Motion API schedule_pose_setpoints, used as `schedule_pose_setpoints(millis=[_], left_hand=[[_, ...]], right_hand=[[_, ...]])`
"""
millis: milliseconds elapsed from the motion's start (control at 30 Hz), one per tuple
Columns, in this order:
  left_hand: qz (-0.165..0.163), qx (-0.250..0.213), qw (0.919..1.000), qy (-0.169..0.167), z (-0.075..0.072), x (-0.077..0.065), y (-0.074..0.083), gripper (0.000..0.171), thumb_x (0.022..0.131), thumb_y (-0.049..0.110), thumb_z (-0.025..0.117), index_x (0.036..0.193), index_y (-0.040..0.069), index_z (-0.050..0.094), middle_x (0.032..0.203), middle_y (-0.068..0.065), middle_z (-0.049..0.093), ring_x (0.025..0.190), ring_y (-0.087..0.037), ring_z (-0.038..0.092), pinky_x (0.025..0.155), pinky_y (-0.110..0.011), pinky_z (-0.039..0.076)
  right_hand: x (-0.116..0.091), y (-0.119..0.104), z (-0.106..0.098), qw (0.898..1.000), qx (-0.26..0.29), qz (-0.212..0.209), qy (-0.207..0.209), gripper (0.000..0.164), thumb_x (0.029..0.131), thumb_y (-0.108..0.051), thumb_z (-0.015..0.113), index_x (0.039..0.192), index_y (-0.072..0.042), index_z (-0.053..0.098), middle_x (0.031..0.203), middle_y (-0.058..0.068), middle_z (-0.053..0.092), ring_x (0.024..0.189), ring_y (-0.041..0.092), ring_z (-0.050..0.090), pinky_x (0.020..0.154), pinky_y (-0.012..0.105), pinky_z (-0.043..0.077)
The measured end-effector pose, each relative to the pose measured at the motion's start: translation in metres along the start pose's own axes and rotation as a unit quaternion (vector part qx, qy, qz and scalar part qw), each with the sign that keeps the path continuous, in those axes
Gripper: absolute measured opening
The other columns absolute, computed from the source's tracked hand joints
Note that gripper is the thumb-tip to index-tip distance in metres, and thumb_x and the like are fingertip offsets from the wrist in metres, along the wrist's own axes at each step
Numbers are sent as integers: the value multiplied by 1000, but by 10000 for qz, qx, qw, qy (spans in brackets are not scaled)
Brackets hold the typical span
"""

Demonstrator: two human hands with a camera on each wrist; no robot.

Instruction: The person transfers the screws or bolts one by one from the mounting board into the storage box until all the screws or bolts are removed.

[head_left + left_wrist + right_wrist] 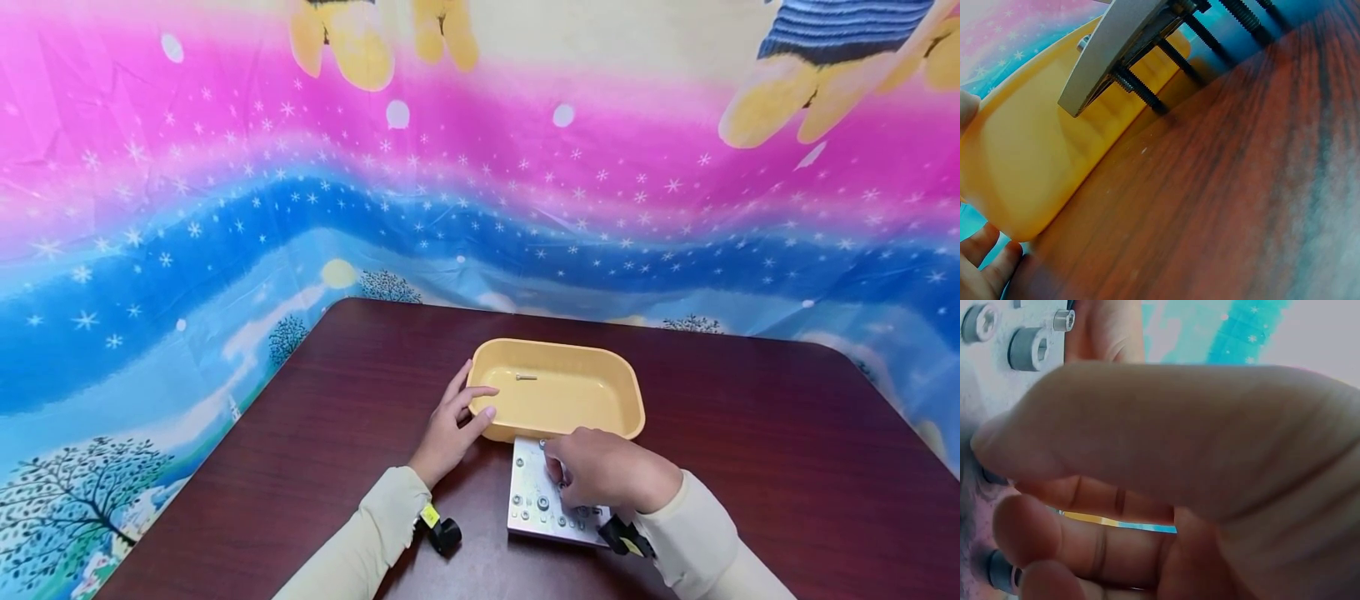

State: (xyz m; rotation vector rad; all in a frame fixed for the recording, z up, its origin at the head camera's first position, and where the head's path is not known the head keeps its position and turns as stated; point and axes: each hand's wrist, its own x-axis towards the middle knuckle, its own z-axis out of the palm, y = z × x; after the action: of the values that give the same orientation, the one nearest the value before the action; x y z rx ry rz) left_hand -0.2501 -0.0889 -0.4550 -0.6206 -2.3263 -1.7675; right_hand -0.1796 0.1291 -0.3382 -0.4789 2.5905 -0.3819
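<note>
A yellow plastic bin [558, 344] stands on the table with one small screw [527, 377] lying inside. My left hand [446, 427] holds its near left corner, fingers spread over the rim and along the outer wall. Against the bin's near side is a silver metal plate [527, 479], carrying several socket-head bolts [1030, 350]. Threaded shanks [1175, 59] stick out below the plate in the left wrist view. My right hand [611, 468] is over the plate, thumb and curled fingers pinching a bolt head [994, 477] that they mostly hide.
A dark reddish wooden table [375, 358] lies under everything. Behind it hangs a printed cloth [480, 192] with pink and blue bands. A small black wrist camera [447, 536] sits by the left cuff, another [621, 535] by the right, close to the plate's near edge.
</note>
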Motion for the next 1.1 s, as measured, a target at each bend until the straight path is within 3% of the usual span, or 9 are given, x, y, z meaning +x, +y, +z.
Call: schedule_pose_setpoints(millis=[67, 333, 500, 633, 833, 1100], left_hand=[[66, 20, 10000, 29, 0, -1, 0, 35, 94, 30, 64, 123, 11, 65, 158, 10, 17, 130, -18, 44, 94, -32, 47], [-65, -119, 9999, -23, -4, -7, 37, 31, 94, 14, 63, 122, 0, 63, 159, -6, 18, 132, -29, 42, 97, -46, 44], [-15, -168, 9999, 23, -1, -4, 21, 30, 94, 15, 63, 122, 2, 63, 159, -6, 17, 136, -35, 36, 98, -49, 43], [59, -77, 9999, 26, 0, -2, 5, 32, 94, 21, 64, 123, 7, 64, 160, -4, 17, 137, -32, 35, 98, -47, 44], [24, -10, 10000, -15, 0, -1, 0, 34, 94, 30, 64, 123, 11, 65, 160, 1, 17, 136, -26, 37, 97, -39, 46], [-12, 8, 10000, -24, 0, -1, -1, 35, 94, 32, 63, 123, 12, 65, 160, 1, 17, 138, -26, 34, 98, -41, 44]], right_hand=[[0, 0, 0, 10000, -81, -18, 33, 22, 79, -12, 76, 78, -18, 55, 72, 2, 53, 50, 19, 54, 39, 33, 45], [1, 0, 2, 9974, -552, -220, 406, 24, 75, -13, 76, 70, -17, 53, 62, -2, 51, 51, 15, 50, 48, 29, 39], [0, -1, 2, 9950, -814, -208, 542, 26, 72, -15, 79, 69, -19, 53, 62, -4, 52, 56, 13, 49, 53, 30, 39], [-1, -2, 3, 9945, -879, -149, 547, 28, 71, -17, 81, 70, -20, 54, 64, -4, 52, 58, 14, 49, 53, 31, 40], [-1, -2, 4, 9934, -954, -159, 613, 27, 71, -16, 80, 68, -19, 53, 61, -4, 51, 56, 13, 48, 53, 30, 38], [0, -2, 5, 9936, -901, -282, 627, 27, 72, -15, 78, 67, -18, 52, 59, -4, 49, 55, 12, 46, 52, 28, 36]])
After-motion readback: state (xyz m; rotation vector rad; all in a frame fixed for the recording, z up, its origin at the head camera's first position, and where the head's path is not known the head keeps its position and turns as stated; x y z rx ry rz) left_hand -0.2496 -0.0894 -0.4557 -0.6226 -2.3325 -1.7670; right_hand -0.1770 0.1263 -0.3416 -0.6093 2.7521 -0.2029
